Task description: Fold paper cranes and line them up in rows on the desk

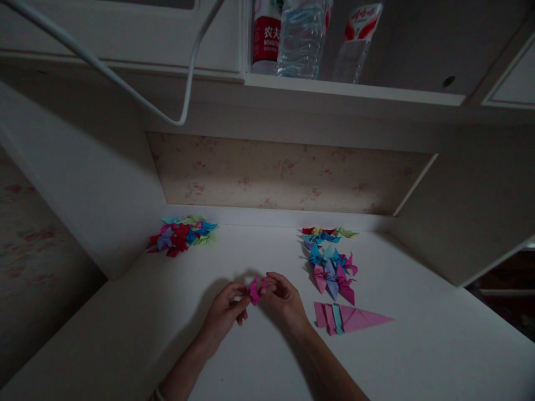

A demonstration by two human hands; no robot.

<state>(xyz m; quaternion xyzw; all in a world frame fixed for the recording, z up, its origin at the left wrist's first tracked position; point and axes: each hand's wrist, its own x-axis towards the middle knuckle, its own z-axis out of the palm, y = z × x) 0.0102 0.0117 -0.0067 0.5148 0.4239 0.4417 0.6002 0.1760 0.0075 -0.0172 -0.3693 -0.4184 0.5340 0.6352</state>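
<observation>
Both my hands meet over the middle of the white desk point(418, 356), pinching a small pink folded paper piece point(254, 291) between them. My left hand point(225, 313) holds its left side with fingers closed. My right hand point(284, 301) grips its right side, fingers curled. Just to the right lie folded pink paper triangles with a light blue strip point(349, 318).
A heap of folded paper pieces in red, blue and green point(181, 236) lies at the back left. A row of folded pieces in pink, blue and purple point(330, 259) runs along the right. Plastic bottles point(301, 36) stand on a shelf above. A white cable point(125, 83) hangs overhead.
</observation>
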